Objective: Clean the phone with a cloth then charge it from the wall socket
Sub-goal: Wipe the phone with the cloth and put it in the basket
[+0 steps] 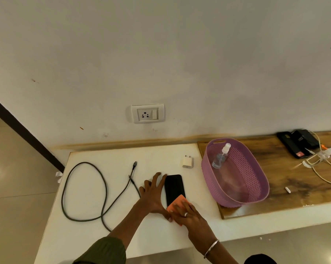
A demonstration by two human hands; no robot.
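White bench (88, 242) against the wall. Lying on it: grey cable (84, 189) looped toward left edge, black phone (174, 187) mid-bench, white charger plug (187, 162) near back edge, wooden board (286, 180) covering right end.

Left hand (154, 195) splayed flat (fingers spread); right hand (183, 211) pressing palm-down.

Purple basket (256, 184) beside me holding a spray bottle (220, 156), dark gadgets (296, 142), perhaps power banks, pale tangled cords (324, 168).
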